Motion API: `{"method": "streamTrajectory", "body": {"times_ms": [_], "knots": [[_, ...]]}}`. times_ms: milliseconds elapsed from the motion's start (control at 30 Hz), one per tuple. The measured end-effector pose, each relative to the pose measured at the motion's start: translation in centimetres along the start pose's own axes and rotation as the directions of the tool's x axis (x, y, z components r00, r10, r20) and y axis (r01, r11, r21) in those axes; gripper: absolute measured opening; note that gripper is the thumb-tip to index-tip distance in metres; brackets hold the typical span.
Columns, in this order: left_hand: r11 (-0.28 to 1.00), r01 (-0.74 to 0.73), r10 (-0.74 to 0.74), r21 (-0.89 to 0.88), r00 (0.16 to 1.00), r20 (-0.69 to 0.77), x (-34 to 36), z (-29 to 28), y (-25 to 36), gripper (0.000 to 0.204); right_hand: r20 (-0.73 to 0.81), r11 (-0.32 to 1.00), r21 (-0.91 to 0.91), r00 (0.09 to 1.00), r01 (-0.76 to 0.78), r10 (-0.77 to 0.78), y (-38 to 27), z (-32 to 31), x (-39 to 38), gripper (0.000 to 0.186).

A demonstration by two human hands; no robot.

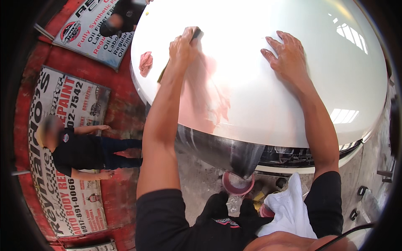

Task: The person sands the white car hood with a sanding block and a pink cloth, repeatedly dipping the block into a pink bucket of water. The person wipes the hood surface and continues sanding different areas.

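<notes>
Both arms stretch over the white car hood (251, 104). My left hand (183, 48) is closed over a long, narrow, dark sanding block (196, 33) on the hood; one end shows past my fingers, and an olive edge shows beside my wrist. To the right of it and nearer me lies a smeared pinkish patch (199, 104) on the white surface, which looks wet. My right hand (289, 56) rests on the hood with spread fingers and holds nothing. A crumpled pink cloth (145, 63) sits on the hood left of my left hand.
Along the hood's near edge run a dark grey panel (222, 148) and an open grille area (287, 155). Below stands a reddish bucket (238, 184) on the floor. A white towel (289, 205) hangs on me. One person (83, 146) stands left by red wall banners; another (121, 21) is farther off.
</notes>
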State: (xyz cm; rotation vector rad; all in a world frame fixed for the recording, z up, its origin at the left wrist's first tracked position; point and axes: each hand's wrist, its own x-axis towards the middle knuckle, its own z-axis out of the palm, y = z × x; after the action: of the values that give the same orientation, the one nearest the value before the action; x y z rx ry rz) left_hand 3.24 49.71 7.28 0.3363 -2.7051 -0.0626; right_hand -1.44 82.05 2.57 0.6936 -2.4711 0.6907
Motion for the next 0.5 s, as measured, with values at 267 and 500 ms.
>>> {"method": "streamTrajectory", "body": {"times_ms": [267, 500], "knots": [[0.923, -0.383, 0.38, -0.019, 0.92, -0.097, -9.5, 4.3, 3.6, 0.05, 0.002, 0.995, -0.101, 1.0, 0.0, 0.0, 3.4, -0.2, 0.5, 0.049], [0.915, -0.349, 0.321, -0.202, 0.933, -0.161, -13.0, 3.7, 3.1, 0.058, 0.024, 0.996, -0.084, 1.0, -0.013, 0.015, 3.1, 0.0, -0.1, 0.051]]}}
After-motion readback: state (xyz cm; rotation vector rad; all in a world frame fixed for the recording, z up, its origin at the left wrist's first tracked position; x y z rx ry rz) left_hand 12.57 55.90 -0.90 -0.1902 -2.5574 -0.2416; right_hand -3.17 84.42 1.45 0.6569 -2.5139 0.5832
